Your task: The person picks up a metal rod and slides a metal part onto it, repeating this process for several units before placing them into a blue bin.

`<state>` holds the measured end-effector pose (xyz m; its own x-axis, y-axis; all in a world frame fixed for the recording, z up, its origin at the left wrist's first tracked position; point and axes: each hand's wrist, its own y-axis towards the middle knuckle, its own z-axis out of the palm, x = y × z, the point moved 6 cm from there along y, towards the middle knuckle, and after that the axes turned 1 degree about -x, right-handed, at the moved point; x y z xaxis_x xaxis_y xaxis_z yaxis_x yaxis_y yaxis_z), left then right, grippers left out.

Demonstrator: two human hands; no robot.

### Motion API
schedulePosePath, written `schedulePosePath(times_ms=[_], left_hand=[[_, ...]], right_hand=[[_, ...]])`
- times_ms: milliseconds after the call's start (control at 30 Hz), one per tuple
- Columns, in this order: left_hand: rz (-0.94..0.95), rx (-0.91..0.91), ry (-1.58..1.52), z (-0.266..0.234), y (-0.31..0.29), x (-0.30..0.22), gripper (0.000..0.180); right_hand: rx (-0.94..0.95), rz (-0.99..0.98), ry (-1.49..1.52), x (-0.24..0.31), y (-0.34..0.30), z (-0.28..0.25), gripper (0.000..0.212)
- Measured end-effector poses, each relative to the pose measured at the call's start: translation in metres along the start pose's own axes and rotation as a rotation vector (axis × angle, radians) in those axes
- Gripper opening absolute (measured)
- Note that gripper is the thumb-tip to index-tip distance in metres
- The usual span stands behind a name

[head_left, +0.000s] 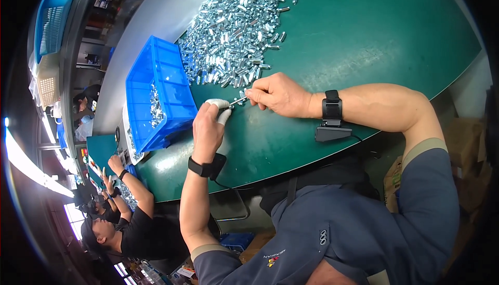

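My left hand (209,128), with white coverings on some fingertips, pinches a small shiny metal part at the near edge of a pile. My right hand (280,95) is closed, thumb against forefinger, on a thin metal rod (240,100) that points toward the left fingertips. The rod meets the small part between the two hands; the exact contact is too small to make out. Just beyond my fingers spreads a large heap of short silver metal cylinders (234,30). A black strap with a small device sits on each wrist.
A blue plastic bin (174,80) with small metal pieces inside stands left of the heap, on the green table (364,41). A white tray (130,134) is partly hidden behind it. Further left, a co-worker in black (156,238) works at the table. Cardboard boxes (465,144) stand at right.
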<state>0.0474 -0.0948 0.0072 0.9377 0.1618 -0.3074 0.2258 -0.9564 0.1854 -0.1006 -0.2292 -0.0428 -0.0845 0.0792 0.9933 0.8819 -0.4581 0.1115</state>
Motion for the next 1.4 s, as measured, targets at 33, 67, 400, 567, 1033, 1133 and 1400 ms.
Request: schedulePosePath(times_ms=[33,67,400,567,1033,1133,1400], left_hand=[[-0.078,-0.001,-0.1,0.0,-0.005,0.003,0.022],[-0.16,-0.005,-0.199,0.001,-0.009,0.004,0.02],[-0.014,-0.112,-0.237,-0.004,-0.009,-0.031,0.021],[0.039,-0.136,-0.231,0.0,-0.006,-0.041,0.024],[-0.047,-0.582,0.419,-0.157,-0.017,0.012,0.023],[0.06,-0.498,0.374,-0.133,-0.008,0.011,0.026],[-0.019,-0.062,0.255,0.01,0.002,-0.024,0.028]], right_hand=[[-0.002,0.002,0.003,0.0,0.0,0.0,0.041],[-0.004,-0.005,-0.033,-0.001,0.001,0.001,0.041],[0.046,-0.066,-0.158,0.001,0.001,0.006,0.042],[0.114,-0.088,-0.186,0.002,-0.002,0.012,0.043],[-0.131,0.022,0.149,-0.001,-0.002,-0.009,0.049],[-0.142,0.012,0.136,-0.003,-0.003,-0.013,0.049],[-0.099,0.035,0.139,-0.001,-0.001,-0.005,0.048]])
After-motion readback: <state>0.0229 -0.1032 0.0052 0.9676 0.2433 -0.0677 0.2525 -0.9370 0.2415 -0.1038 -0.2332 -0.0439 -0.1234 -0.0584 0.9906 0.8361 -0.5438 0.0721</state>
